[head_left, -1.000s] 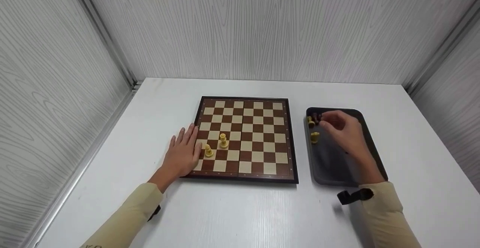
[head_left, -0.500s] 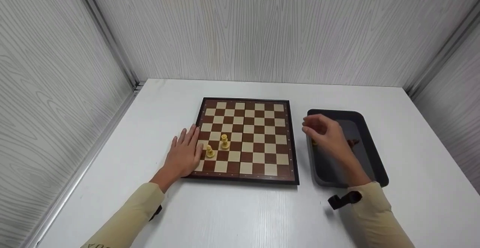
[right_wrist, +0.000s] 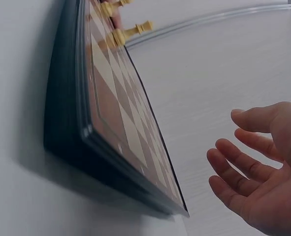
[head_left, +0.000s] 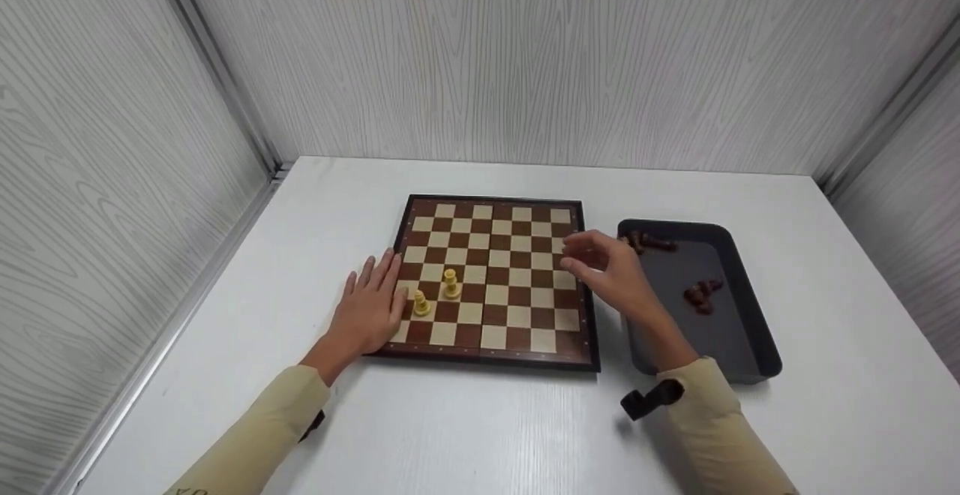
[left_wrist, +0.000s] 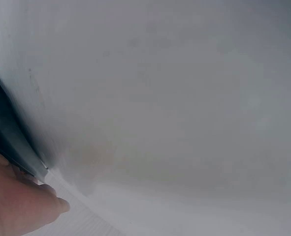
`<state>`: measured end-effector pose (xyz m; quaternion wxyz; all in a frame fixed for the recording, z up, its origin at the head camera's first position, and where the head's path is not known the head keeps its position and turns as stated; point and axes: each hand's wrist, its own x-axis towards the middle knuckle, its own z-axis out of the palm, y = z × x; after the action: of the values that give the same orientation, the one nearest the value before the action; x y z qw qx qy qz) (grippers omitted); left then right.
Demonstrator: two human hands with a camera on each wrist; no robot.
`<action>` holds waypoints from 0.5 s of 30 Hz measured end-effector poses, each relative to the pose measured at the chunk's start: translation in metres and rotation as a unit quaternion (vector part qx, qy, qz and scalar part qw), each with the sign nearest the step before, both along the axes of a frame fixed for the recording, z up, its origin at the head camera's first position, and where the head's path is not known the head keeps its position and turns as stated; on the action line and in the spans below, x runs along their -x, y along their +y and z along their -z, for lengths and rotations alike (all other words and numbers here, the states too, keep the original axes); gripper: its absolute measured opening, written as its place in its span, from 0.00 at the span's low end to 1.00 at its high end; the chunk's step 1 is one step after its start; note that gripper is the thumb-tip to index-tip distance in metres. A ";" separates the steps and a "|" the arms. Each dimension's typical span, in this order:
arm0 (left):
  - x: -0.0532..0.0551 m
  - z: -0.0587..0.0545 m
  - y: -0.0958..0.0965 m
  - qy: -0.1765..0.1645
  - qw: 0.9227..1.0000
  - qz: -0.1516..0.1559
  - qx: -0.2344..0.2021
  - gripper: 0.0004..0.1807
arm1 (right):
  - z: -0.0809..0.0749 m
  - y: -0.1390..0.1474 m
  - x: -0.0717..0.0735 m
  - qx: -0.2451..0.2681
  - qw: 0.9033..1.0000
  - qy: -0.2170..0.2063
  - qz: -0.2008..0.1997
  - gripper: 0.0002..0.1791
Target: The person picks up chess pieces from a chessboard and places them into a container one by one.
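A brown-and-cream chessboard (head_left: 517, 296) lies flat on the table, with two pale yellow chess pieces standing on its left half: a taller chess piece (head_left: 451, 285) and a shorter chess piece (head_left: 421, 304). My left hand (head_left: 366, 311) rests flat along the board's left edge, thumb beside the shorter piece. Over the board's right edge hovers my right hand (head_left: 611, 274), fingers loosely bent. In the right wrist view, the right hand (right_wrist: 263, 169) has thumb and fingers apart and nothing between them. The left wrist view catches only part of the left hand (left_wrist: 22, 209) beside the board's side.
Right of the board stands a dark grey tray (head_left: 727, 341). Reddish-brown chess pieces (head_left: 699, 297) lie in its middle, and more chess pieces (head_left: 658, 243) lie at its back left corner. The right forearm covers part of the tray's left side. Grey wood-patterned walls (head_left: 480, 60) surround the table.
My right hand has moved left from above the tray to the board's right edge, uncovering the dark pieces in the tray. The left hand and the two standing pieces keep their places.
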<state>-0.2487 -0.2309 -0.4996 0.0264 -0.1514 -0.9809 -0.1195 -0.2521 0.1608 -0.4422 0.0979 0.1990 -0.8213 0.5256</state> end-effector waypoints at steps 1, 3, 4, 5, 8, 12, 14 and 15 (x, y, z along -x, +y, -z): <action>0.000 0.000 0.000 0.001 1.000 -0.001 0.001 0.34 | 0.001 -0.003 0.001 0.000 1.000 0.000 -0.006 0.16; -0.001 0.001 -0.001 0.004 1.000 -0.003 0.004 0.34 | 0.001 -0.011 0.001 -0.001 1.000 -0.002 -0.017 0.15; -0.001 0.002 -0.001 0.006 1.000 -0.003 0.003 0.34 | 0.001 -0.014 0.002 -0.002 1.000 -0.002 -0.022 0.16; -0.001 0.002 -0.001 0.007 1.000 -0.004 0.003 0.34 | 0.002 -0.017 0.003 -0.002 1.000 -0.002 -0.026 0.16; -0.001 0.002 -0.001 0.006 1.000 -0.004 0.003 0.34 | 0.003 -0.025 0.004 0.002 0.999 -0.007 -0.035 0.16; -0.002 0.002 -0.001 0.007 1.000 0.000 0.000 0.34 | 0.005 -0.035 0.005 0.010 0.999 -0.016 -0.040 0.17; -0.001 0.002 -0.001 0.010 1.000 0.001 -0.002 0.34 | 0.006 -0.040 0.005 0.011 0.999 -0.017 -0.043 0.17; -0.001 0.002 -0.001 0.013 1.000 0.001 -0.003 0.34 | 0.007 -0.043 0.005 0.009 0.999 -0.016 -0.044 0.17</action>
<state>-0.2475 -0.2314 -0.5018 0.0392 -0.1542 -0.9799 -0.1207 -0.2572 0.1180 -0.4495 0.0636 0.2257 -0.8084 0.5399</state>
